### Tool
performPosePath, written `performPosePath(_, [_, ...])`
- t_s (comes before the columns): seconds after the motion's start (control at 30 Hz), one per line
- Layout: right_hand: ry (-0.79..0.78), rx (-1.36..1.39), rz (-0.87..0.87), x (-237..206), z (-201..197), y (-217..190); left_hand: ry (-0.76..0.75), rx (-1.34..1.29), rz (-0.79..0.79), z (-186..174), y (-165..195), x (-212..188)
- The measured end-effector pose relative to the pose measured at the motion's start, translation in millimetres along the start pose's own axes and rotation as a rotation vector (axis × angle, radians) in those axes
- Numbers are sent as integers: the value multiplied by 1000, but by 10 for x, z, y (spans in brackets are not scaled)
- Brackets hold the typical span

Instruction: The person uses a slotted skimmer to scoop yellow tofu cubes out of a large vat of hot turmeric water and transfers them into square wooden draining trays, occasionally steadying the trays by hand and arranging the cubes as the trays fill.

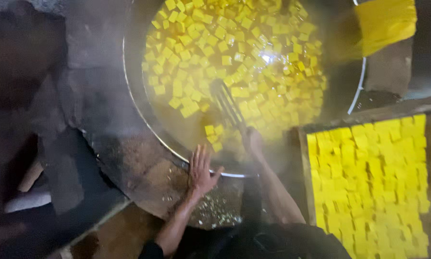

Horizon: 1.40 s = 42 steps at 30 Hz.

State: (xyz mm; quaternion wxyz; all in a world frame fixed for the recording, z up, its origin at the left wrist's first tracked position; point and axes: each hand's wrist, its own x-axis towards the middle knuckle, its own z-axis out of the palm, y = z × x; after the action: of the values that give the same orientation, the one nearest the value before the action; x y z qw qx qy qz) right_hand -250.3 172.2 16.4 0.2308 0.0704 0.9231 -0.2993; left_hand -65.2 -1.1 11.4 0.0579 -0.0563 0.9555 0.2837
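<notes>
Hundreds of yellow cubes point(225, 48) afloat in hot oil inside a broad metal pan point(134, 103), steam drifting across the rim. Right hand point(253, 143) closed around the handle of a slotted skimmer point(226, 103), blade sunk among the cubes just inside the pan's near edge. Left hand point(201, 170) open, fingers spread, holding nothing, palm resting on the near rim. At the pan's near right side, a wooden tray point(302, 163) packed with rows of uncooked yellow cubes point(369, 182). Crumbs scattered over the grimy stone ledge point(148, 177) around the near rim. Beyond the pan's far right edge, a blurred yellow sheet point(385, 21), kind unclear.

Step in hand, by the look of it: stirring or turning the frying cubes, mid-batch. Next move likely calls for a steady sweep of the skimmer through the oil, kept low to avoid splashing, bare left hand held back from the hot rim.
</notes>
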Motion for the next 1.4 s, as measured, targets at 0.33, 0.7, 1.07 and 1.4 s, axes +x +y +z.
performPosePath(0.33, [71, -156, -255, 1456, 541, -776, -179, -47, -47, 16, -158, 28])
performPosePath(0.7, [156, 455, 8, 571, 290, -342, -88, -93, -72, -129, 34, 23])
performPosePath(1.07, [246, 366, 176, 885, 342, -356, -53, -67, -20, -155, 95, -4])
performPosePath(1.4, [327, 918, -87, 1282, -334, -744, -28, 38, -32, 52, 26, -148])
